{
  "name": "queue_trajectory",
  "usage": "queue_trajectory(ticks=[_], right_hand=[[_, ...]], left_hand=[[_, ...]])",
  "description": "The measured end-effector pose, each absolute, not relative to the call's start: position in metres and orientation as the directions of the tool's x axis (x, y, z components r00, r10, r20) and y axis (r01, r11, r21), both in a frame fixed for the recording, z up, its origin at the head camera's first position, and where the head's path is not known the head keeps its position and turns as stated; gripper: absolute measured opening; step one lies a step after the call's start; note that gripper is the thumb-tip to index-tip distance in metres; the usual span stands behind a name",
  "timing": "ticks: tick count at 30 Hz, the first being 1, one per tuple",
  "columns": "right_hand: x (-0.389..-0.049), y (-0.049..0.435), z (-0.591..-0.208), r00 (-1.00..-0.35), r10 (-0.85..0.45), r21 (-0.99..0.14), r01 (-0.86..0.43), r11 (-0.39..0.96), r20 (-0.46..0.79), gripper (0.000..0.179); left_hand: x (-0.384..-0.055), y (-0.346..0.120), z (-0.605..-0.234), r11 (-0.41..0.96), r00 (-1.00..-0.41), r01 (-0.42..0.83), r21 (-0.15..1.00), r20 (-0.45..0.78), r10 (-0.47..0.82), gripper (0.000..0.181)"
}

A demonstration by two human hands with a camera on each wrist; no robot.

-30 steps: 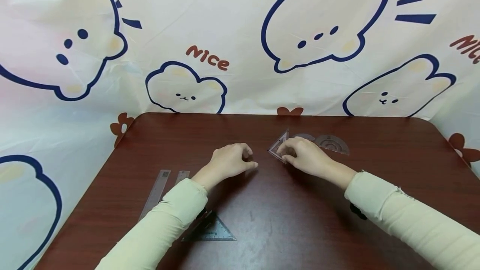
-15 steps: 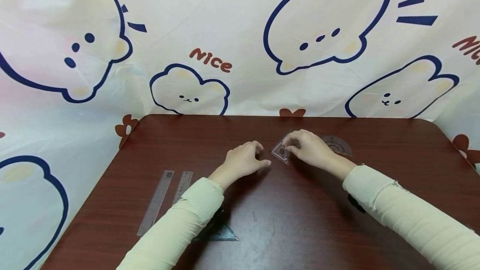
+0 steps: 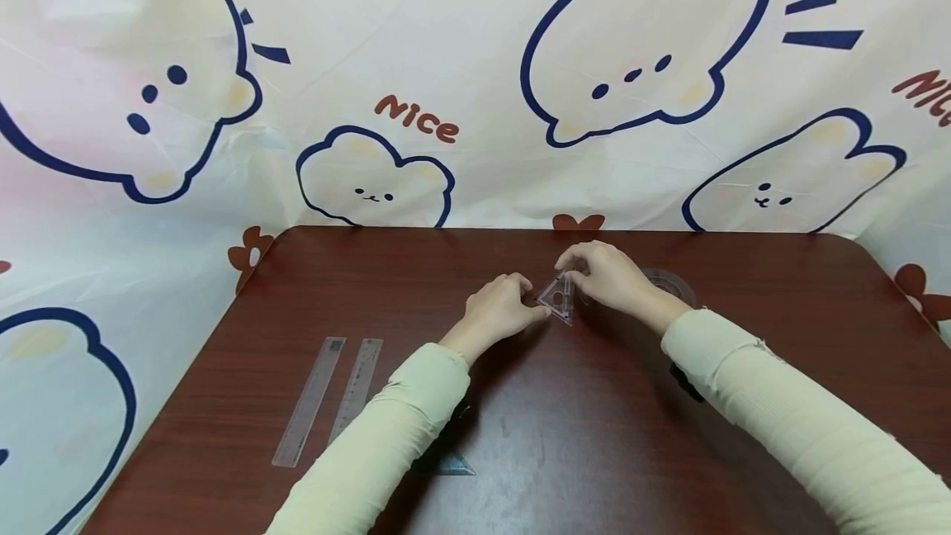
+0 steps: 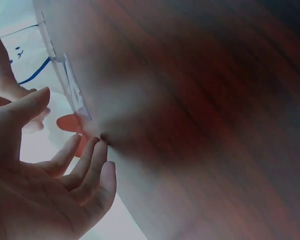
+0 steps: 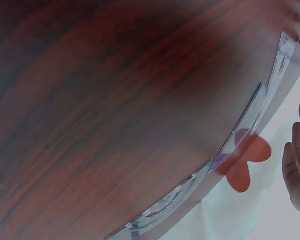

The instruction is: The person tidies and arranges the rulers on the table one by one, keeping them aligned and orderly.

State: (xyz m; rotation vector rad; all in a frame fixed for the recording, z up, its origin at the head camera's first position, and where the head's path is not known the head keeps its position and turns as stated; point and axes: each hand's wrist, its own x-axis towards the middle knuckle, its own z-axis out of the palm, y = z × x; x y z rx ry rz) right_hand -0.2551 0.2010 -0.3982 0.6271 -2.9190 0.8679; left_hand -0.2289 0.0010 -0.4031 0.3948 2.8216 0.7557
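Note:
In the head view a clear triangular set square (image 3: pixel 557 300) lies flat near the back of the table, between my two hands. My left hand (image 3: pixel 499 310) is at its left corner, thumb and fingers spread apart and loosely bent; whether the thumb touches it cannot be told. Over its upper right side hovers my right hand (image 3: pixel 605 275), whose relaxed fingers (image 5: pixel 299 150) appear apart from it in the right wrist view. Two clear protractors lie to the right: one protractor (image 3: pixel 671 283) is partly behind the right hand, the other protractor (image 5: pixel 242 127) mostly hidden in the head view.
Two clear rulers, an outer ruler (image 3: pixel 309 403) and an inner ruler (image 3: pixel 358 386), lie at the left of the brown table (image 3: pixel 631 452). A bluish set square (image 3: pixel 453 465) is mostly covered by the left sleeve. A printed curtain (image 3: pixel 490 172) stands behind the table.
My left hand has moved right to the set square's left corner. My right hand has shifted slightly up and away, uncovering more of the set square, which stays about where it was.

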Motion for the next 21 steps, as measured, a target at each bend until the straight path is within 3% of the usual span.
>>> queue_trajectory(ticks=[21], right_hand=[[-0.284,0.218,-0.403,-0.974,-0.206,-0.557,-0.226,0.799,0.099,0.02]], left_hand=[[-0.237,0.024,-0.41,0.852,-0.972,0.128,0.507,-0.106,0.209,0.057]])
